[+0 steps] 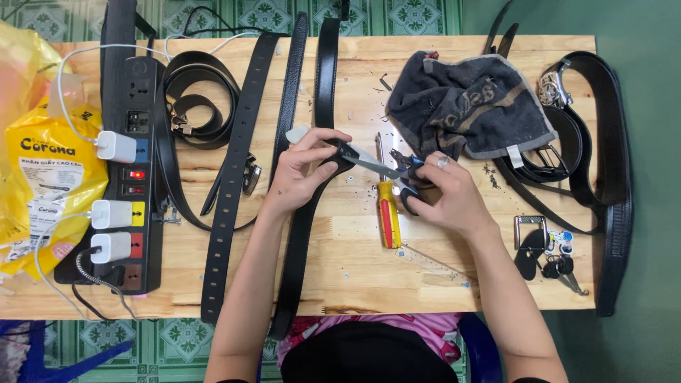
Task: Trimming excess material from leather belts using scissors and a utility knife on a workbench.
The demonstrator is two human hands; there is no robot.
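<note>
My left hand (303,170) pinches the end of a black leather belt (306,234) that runs down the middle of the wooden table (355,284). My right hand (447,195) grips a pair of scissors (383,164) with dark handles, and the blades point left onto the belt end held by the left fingers. A screwdriver with a red and yellow handle (387,213) lies on the table just under the scissors, between both hands.
Several more black belts (234,177) lie across the table, some coiled at left (198,106) and right (603,142). A dark grey towel (468,106) sits at the back right. A black power strip (131,177) with chargers is at left, beside a yellow bag (50,177). A buckle and keys (546,248) lie at right.
</note>
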